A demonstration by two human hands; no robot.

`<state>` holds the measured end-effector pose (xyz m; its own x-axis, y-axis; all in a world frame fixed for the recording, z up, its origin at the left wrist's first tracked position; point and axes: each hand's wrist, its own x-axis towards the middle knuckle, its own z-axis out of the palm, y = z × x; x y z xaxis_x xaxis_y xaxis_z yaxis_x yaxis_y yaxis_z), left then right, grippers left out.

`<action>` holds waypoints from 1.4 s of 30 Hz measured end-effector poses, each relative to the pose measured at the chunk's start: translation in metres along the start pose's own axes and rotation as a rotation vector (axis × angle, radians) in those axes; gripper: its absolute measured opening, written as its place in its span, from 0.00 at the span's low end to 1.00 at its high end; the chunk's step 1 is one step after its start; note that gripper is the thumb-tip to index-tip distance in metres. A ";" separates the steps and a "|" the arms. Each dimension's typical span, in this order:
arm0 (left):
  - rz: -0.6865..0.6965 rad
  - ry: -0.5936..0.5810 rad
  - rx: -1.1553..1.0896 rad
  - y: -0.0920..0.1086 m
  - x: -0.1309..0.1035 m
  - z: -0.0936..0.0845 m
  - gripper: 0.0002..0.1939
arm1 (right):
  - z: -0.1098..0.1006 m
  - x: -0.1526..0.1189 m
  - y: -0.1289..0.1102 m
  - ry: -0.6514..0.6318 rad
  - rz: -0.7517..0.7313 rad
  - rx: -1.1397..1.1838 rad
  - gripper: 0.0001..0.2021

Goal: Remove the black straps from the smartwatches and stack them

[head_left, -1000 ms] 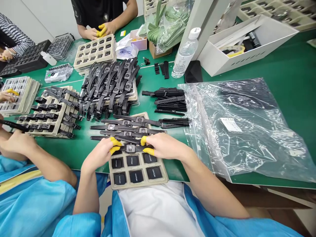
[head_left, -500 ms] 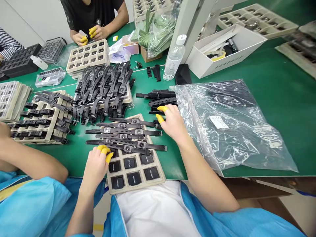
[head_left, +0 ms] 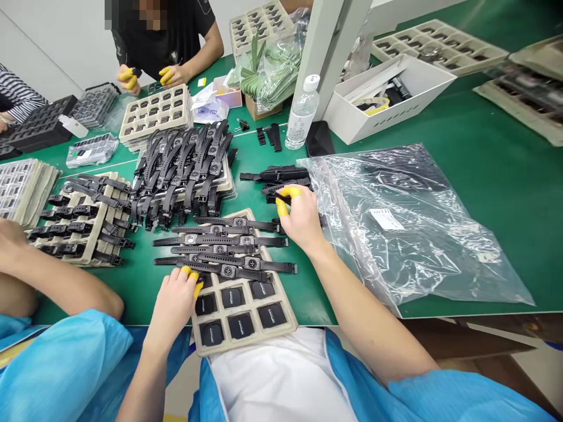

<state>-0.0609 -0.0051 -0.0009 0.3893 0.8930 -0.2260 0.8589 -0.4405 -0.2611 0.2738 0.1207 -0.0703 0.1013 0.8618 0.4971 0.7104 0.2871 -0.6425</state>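
My left hand (head_left: 173,302), with yellow finger cots, is closed at the left edge of a beige compartment tray (head_left: 220,313). What lies between its fingertips is hidden. Black square watch cases (head_left: 241,325) fill the tray's near pockets. Across its far part lie several black-strapped smartwatches (head_left: 253,263), backs up. To the right, my right hand (head_left: 303,220) reaches over a small pile of black watch straps (head_left: 285,173). Its yellow-capped thumb and forefinger pinch around a black strap, partly covered by the hand.
Beyond the tray is a large heap of strapped watches (head_left: 185,164); a loaded tray stack (head_left: 103,234) stands left. Right are a clear plastic bag (head_left: 422,234), a water bottle (head_left: 303,111) and a white box (head_left: 347,120). A neighbour's arm (head_left: 65,281) rests left; another person (head_left: 167,41) works opposite.
My right thumb and forefinger have drawn closer together around a strap in the pile. My left hand stays at the tray edge. The view has tilted slightly; the person opposite has moved their hands apart.
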 end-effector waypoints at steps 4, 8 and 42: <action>-0.063 0.046 -0.275 -0.014 -0.005 -0.014 0.08 | -0.011 -0.005 -0.021 0.112 0.246 0.519 0.08; -0.164 0.134 -0.643 -0.004 0.011 -0.042 0.08 | -0.018 -0.012 -0.043 -0.068 0.542 1.074 0.13; 0.450 0.538 -1.124 0.047 0.144 -0.007 0.32 | -0.010 -0.032 -0.063 -0.801 0.629 1.209 0.16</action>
<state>0.0384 0.1037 -0.0394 0.5693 0.7298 0.3785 0.3256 -0.6229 0.7113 0.2328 0.0710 -0.0392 -0.5038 0.8427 -0.1899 -0.2937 -0.3739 -0.8797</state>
